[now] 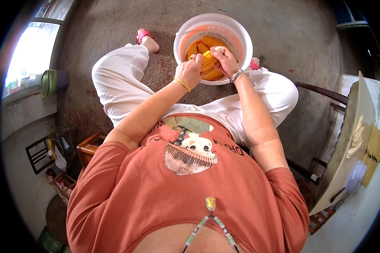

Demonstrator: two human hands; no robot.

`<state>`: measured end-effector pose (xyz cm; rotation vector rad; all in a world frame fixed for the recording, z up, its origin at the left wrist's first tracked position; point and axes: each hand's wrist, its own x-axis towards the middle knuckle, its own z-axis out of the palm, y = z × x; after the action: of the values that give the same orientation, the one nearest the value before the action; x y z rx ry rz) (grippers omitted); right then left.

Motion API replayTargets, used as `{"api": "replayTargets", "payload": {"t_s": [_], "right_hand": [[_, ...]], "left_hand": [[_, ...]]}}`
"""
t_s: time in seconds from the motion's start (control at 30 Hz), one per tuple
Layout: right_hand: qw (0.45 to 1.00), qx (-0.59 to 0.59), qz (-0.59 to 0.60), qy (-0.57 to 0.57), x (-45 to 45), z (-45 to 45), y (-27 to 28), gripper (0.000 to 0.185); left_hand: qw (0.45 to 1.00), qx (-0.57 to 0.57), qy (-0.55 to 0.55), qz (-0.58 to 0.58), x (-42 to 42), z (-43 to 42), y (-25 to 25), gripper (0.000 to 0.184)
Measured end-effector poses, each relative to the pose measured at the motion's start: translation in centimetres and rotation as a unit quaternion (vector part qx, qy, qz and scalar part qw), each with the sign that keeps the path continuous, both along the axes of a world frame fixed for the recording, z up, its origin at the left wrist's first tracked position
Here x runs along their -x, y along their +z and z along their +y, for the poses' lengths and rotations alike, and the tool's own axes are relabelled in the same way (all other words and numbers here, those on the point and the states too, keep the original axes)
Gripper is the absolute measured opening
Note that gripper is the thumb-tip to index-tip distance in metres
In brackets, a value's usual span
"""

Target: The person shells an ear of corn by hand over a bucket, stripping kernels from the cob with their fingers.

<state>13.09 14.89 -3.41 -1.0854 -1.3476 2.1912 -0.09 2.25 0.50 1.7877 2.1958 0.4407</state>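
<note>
A white bucket (245, 38) stands on the floor between my legs, with several yellow-orange corn cobs (214, 75) inside. Over its near part, a brighter yellow cob (207, 61) is held between my two hands. My left hand (190, 71), wearing a ring and with a gold bangle at the wrist, has its fingers closed at one end of that cob. At the cob's other end, my right hand (226, 62) is wrapped round it, with a pale end showing near the thumb and a metal band at the wrist.
A table (346, 143) with pale items on it stands at the right, near dark wooden chair parts (323, 92). A green container (49, 83) is by the window at the left. A wooden stool (88, 148) is beside my left side.
</note>
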Motion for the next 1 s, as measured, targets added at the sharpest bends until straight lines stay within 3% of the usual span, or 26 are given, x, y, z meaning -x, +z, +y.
{"api": "replayTargets", "payload": {"t_s": [0.43,0.7,0.83,1.0], "right_hand": [[0.999,0.026,0.047,-0.002,0.0,0.0,-0.2,0.028],[0.995,0.051,0.079,0.013,-0.1,0.0,-0.2,0.038],[0.989,0.090,0.114,0.024,-0.2,0.4,-0.3,0.037],[0.996,0.047,0.060,0.037,-0.1,0.1,0.6,0.039]], "left_hand": [[0.998,0.016,0.013,-0.060,0.5,0.0,-1.1,0.053],[0.997,0.013,0.019,-0.069,0.9,-0.1,-0.4,0.052],[0.986,0.026,0.079,-0.144,1.0,0.1,-0.8,0.050],[0.962,0.006,0.088,-0.260,1.3,0.0,-2.5,0.048]]}}
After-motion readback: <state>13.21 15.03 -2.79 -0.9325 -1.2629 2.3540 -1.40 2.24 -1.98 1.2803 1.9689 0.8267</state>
